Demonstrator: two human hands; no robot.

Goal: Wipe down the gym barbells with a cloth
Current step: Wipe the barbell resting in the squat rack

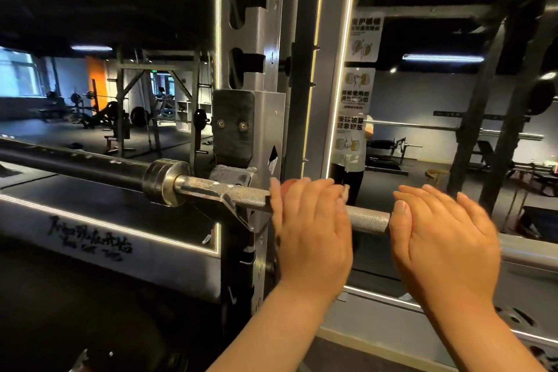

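Note:
A barbell (367,219) lies across the rack's hook (229,187), with a dark sleeve at the left, a steel collar (166,181) and a knurled silver shaft running right. My left hand (311,226) lies over the shaft just right of the hook, fingers straight and pointing up. Bits of a white cloth (345,190) peek out from under both of its sides. My right hand (444,238) is spread flat over the shaft further right, slightly blurred, its thumb beside the bar. The shaft behind both hands is hidden.
The steel rack upright (253,39) with slots stands just behind the hook. A lit-edged mirror (422,130) with warning stickers (357,93) fills the right. A horizontal rack beam (105,235) with scribbled writing runs below the sleeve. Benches and racks stand far left.

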